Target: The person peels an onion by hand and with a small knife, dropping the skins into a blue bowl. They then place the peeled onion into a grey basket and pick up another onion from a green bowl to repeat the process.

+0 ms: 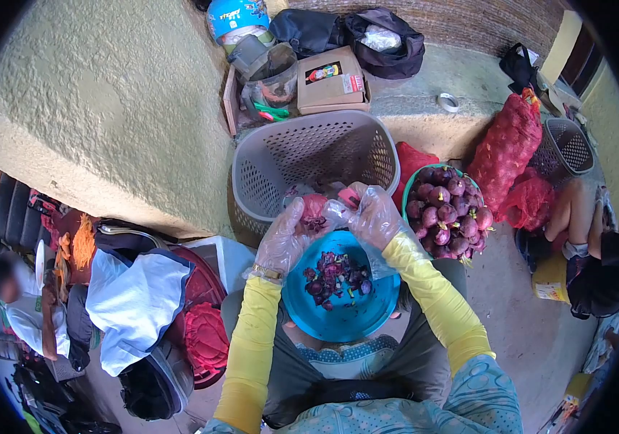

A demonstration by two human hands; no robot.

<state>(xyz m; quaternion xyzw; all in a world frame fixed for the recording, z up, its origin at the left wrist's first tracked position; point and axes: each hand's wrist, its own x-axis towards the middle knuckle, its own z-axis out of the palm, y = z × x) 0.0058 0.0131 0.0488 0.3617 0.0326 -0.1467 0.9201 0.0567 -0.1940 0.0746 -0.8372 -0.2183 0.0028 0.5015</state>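
Observation:
Both my hands wear clear plastic gloves and yellow sleeves. My left hand [280,239] is closed around a red onion [314,207], held over the near side of a grey perforated basket [246,173]. Close beside it, my right hand [379,217] is closed on a small pink thing [349,197]; its kind is hard to make out. Just below my hands, a blue basin [338,329] rests between my knees with dark onion tops and trimmings in it. To the right, a green-rimmed basket [405,197] is heaped with red onions [448,210].
A red mesh sack of onions [501,152] leans on the ledge at the right. A cardboard box [331,90] and a roll of tape [448,103] lie on the ledge. One person [31,311] sits at the left; another person's knee [570,206] shows at the right.

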